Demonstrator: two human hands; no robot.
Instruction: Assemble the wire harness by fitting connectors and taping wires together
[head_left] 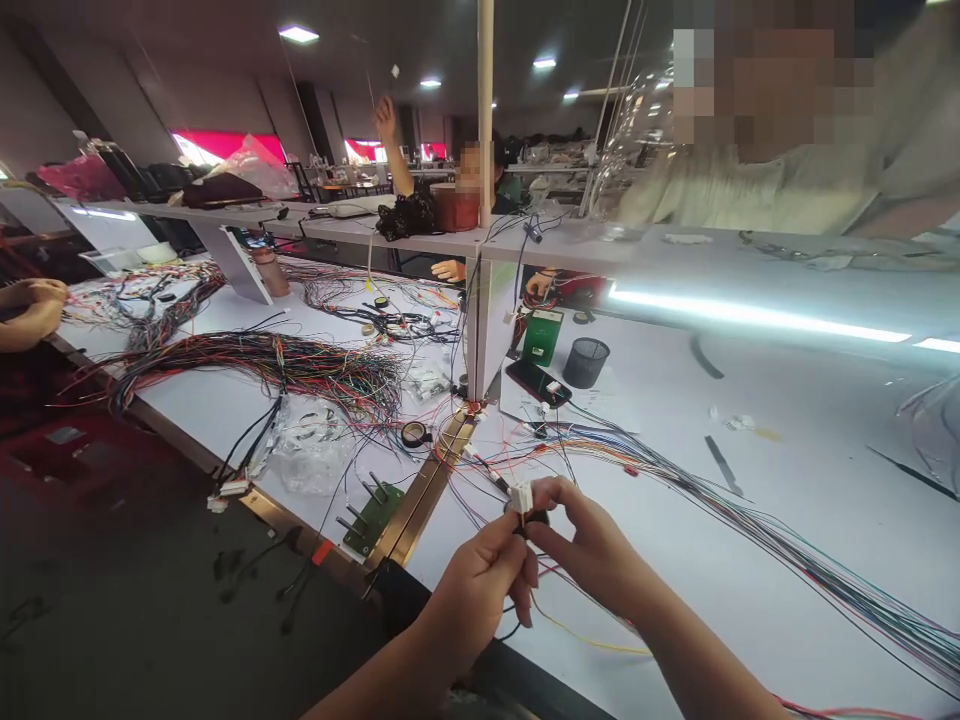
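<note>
A white plastic connector (522,497) with wires below it stands up between my two hands, above the near edge of the table. My left hand (484,575) is closed, its thumb and fingers pinching the wires just under the connector. My right hand (577,530) is closed too, with thumb and index finger on a dark round thing that looks like a roll of black tape (538,517), right behind the connector. The fingers partly hide this roll. Loose wires, one of them a yellow wire (585,640), hang and lie below my hands.
A long wire bundle (697,490) runs off to the right. Left lie a thick wire harness (255,360), a tape roll (414,434) and a green board with posts (373,515). Behind are a phone (538,384) and a mesh cup (586,362). Other people stand around the bench.
</note>
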